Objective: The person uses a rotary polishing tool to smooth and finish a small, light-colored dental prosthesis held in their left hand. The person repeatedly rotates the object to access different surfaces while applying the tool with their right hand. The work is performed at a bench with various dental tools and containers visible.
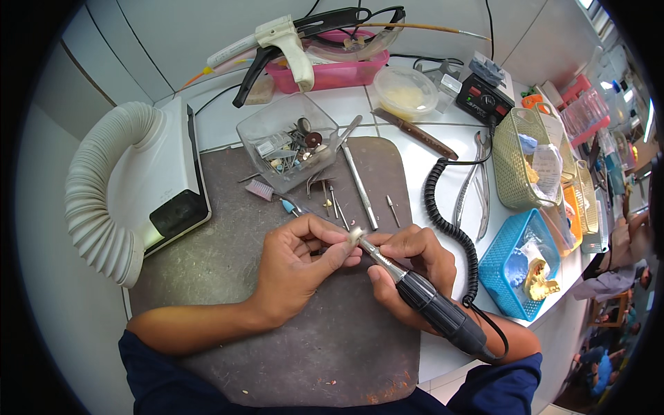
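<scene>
Between the thumb and fingers of my left hand [297, 259] is a small whitish piece [355, 235], pinched at its edge; its exact kind is too small to tell. My right hand [415, 266] grips a black and silver rotary handpiece [432, 308] near its metal nose. The handpiece tip meets the whitish piece, and the bit itself is hidden there. Just beyond my hands, several slim burs [337, 207] lie on the dark grey mat [332, 332]. A silver metal rod [360, 183] and a single loose bur [393, 210] rest to their right.
A clear box [287, 145] of bits and discs stands at the mat's far edge. On the left is a white machine [173, 173] with a ribbed hose [90, 200]. A coiled black cord [443, 207] runs right, near a blue basket [515, 259]. A glue gun [277, 48] lies across a pink tray [332, 76].
</scene>
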`<action>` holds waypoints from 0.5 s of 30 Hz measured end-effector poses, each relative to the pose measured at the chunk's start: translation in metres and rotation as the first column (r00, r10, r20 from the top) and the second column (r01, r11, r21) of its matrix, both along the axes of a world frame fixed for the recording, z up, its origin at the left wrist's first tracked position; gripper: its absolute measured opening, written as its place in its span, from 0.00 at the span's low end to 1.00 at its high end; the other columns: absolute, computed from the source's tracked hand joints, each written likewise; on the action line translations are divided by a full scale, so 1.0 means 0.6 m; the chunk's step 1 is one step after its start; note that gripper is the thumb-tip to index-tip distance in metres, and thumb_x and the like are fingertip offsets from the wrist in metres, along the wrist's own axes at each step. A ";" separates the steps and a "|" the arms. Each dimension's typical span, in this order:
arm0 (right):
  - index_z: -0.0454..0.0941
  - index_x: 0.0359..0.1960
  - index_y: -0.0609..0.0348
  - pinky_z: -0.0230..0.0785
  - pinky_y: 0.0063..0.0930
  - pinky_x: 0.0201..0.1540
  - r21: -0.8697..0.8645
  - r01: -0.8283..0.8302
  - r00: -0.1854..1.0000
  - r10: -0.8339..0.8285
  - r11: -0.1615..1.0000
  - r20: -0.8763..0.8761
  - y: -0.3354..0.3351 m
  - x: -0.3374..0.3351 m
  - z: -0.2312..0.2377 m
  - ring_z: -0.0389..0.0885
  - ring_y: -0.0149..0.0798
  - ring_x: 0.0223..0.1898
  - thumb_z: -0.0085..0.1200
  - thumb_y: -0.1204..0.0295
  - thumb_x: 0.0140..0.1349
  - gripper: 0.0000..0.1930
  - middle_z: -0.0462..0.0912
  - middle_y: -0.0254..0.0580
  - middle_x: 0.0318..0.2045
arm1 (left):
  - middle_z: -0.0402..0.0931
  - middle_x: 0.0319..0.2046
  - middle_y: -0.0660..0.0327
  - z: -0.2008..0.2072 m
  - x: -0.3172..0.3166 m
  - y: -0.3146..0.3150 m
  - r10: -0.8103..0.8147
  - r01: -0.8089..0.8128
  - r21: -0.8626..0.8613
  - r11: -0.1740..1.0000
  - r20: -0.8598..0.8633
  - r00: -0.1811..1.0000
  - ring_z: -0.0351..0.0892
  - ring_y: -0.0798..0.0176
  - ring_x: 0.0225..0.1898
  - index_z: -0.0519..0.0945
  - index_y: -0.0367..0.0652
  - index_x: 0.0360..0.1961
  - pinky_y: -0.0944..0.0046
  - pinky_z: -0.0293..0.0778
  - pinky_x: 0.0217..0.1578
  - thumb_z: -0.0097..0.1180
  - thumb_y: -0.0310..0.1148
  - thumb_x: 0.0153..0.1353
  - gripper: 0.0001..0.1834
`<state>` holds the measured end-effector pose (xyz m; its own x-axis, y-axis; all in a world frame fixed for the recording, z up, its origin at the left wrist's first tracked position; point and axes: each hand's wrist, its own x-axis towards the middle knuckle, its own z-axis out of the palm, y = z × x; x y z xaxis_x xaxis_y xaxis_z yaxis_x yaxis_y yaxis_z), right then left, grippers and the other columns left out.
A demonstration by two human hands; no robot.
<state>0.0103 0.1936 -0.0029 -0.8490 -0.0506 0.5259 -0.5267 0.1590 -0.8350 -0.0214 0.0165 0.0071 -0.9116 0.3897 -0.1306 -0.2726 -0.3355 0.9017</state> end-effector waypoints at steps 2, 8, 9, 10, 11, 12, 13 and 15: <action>0.69 0.33 0.68 0.74 0.24 0.34 0.022 0.007 1.000 -0.006 1.000 -0.024 0.003 0.000 0.000 0.83 0.37 0.31 0.60 0.81 0.48 0.13 0.81 0.55 0.31 | 0.75 0.37 0.51 0.001 -0.001 0.000 0.000 0.000 -0.012 1.000 -0.003 1.000 0.79 0.62 0.40 0.73 0.29 0.34 0.65 0.80 0.46 0.54 0.18 0.59 0.03; 0.69 0.34 0.68 0.73 0.22 0.33 -0.013 0.020 1.000 -0.020 1.000 0.013 0.001 0.001 0.000 0.82 0.35 0.29 0.59 0.81 0.49 0.13 0.82 0.55 0.31 | 0.75 0.37 0.51 0.004 -0.001 0.000 0.007 -0.007 -0.022 1.000 0.003 1.000 0.79 0.62 0.41 0.74 0.29 0.34 0.65 0.80 0.45 0.54 0.19 0.59 0.03; 0.69 0.34 0.68 0.74 0.23 0.34 -0.009 0.021 1.000 -0.020 1.000 0.017 0.001 0.001 -0.001 0.82 0.36 0.29 0.59 0.81 0.49 0.13 0.81 0.55 0.31 | 0.75 0.37 0.51 0.004 -0.001 0.001 0.005 -0.005 -0.021 1.000 0.001 1.000 0.79 0.62 0.41 0.74 0.29 0.34 0.65 0.80 0.45 0.54 0.18 0.59 0.03; 0.69 0.34 0.68 0.74 0.23 0.34 -0.005 0.021 1.000 -0.021 1.000 0.021 0.002 0.002 -0.002 0.82 0.36 0.30 0.59 0.81 0.49 0.13 0.81 0.54 0.31 | 0.75 0.37 0.51 0.004 -0.001 0.001 0.004 -0.004 -0.020 1.000 -0.001 1.000 0.79 0.62 0.41 0.73 0.30 0.34 0.65 0.80 0.45 0.54 0.18 0.59 0.03; 0.69 0.33 0.68 0.74 0.24 0.34 0.000 0.021 1.000 -0.021 1.000 0.023 0.002 0.002 -0.002 0.83 0.37 0.31 0.60 0.81 0.49 0.13 0.81 0.54 0.30 | 0.75 0.37 0.51 0.003 -0.001 0.001 0.001 -0.001 -0.014 1.000 0.002 1.000 0.79 0.62 0.41 0.73 0.30 0.34 0.65 0.80 0.45 0.54 0.18 0.59 0.03; 0.69 0.33 0.68 0.75 0.24 0.34 -0.001 0.019 1.000 -0.019 1.000 0.015 0.001 0.002 -0.003 0.83 0.38 0.31 0.60 0.82 0.48 0.12 0.81 0.54 0.30 | 0.75 0.37 0.52 0.003 -0.001 0.000 -0.002 0.002 -0.008 1.000 0.004 1.000 0.79 0.62 0.41 0.73 0.30 0.34 0.65 0.80 0.45 0.54 0.18 0.59 0.03; 0.69 0.33 0.68 0.75 0.25 0.35 -0.001 0.018 1.000 -0.018 1.000 0.006 0.000 0.001 -0.003 0.83 0.39 0.32 0.60 0.82 0.48 0.12 0.81 0.54 0.30 | 0.75 0.38 0.52 0.003 0.000 0.000 -0.005 0.005 -0.001 1.000 0.006 1.000 0.79 0.62 0.41 0.73 0.30 0.34 0.64 0.80 0.45 0.54 0.18 0.59 0.03; 0.69 0.33 0.68 0.75 0.26 0.35 -0.008 0.014 1.000 -0.014 1.000 0.002 -0.001 0.001 -0.002 0.84 0.40 0.33 0.60 0.82 0.48 0.12 0.80 0.53 0.30 | 0.74 0.38 0.52 0.003 0.000 0.001 -0.006 0.006 0.005 1.000 0.009 1.000 0.79 0.62 0.41 0.73 0.30 0.34 0.64 0.80 0.46 0.54 0.18 0.59 0.03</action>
